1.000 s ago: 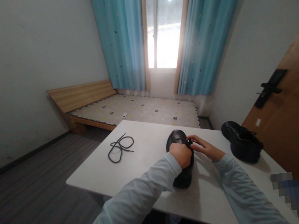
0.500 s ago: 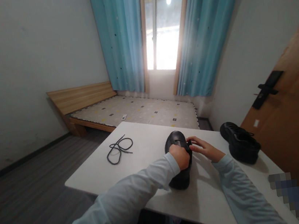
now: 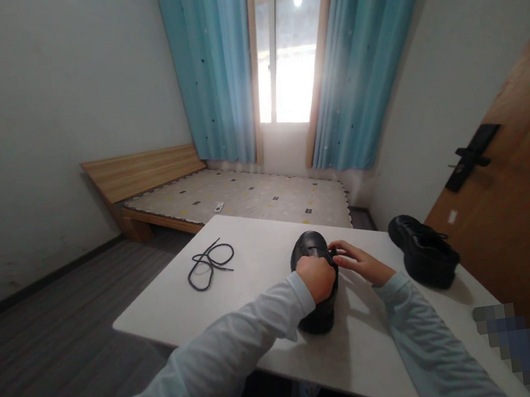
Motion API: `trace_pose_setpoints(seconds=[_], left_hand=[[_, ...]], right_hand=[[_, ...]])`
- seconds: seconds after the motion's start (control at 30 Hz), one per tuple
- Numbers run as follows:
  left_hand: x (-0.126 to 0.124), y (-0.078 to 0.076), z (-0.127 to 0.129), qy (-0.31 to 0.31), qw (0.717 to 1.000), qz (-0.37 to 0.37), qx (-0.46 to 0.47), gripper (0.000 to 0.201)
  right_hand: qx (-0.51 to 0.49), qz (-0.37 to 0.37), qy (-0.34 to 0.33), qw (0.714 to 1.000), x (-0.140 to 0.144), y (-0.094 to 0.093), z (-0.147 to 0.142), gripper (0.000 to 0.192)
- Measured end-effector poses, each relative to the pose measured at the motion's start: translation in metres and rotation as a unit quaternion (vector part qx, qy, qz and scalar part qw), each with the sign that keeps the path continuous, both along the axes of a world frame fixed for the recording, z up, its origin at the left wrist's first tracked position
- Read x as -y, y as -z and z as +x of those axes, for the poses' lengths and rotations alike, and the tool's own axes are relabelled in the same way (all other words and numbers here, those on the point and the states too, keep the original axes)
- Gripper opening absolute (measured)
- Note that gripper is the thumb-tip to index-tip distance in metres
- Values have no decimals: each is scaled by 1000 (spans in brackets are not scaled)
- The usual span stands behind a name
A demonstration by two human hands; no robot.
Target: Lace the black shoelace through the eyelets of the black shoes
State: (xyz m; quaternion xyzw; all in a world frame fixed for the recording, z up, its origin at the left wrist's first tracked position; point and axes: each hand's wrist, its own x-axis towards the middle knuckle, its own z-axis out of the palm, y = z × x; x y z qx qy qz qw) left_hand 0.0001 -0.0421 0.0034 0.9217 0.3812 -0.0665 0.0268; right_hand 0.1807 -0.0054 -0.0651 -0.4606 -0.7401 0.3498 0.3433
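head | hands [image 3: 337, 270] still on black shoe [image 3: 311, 249] | grip seemingly unchanged

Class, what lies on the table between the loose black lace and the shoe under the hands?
Nothing: between the lace and shoe, the head view shows bare white table.

Black shoe [image 3: 311, 251], matte, low-cut; upright on sole, toe pointing far, heel near; sits mid-right on tabletop, its middle hidden under fingers.
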Motion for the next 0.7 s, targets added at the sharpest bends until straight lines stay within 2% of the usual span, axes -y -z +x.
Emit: trace_pose_setpoints(seconds=[0.33,0.5,0.7], left_hand=[[9,-1,-6,5,992,107,72,17],[13,-3,-7,15,980,162,112,21],[6,-6,-11,29,980,165,106,23]], right_hand=[[10,11,1,1000,-2,1,1,43],[2,25,-4,1000,-6,6,4,46],[4,15,5,1000,-4,5,2,50]])
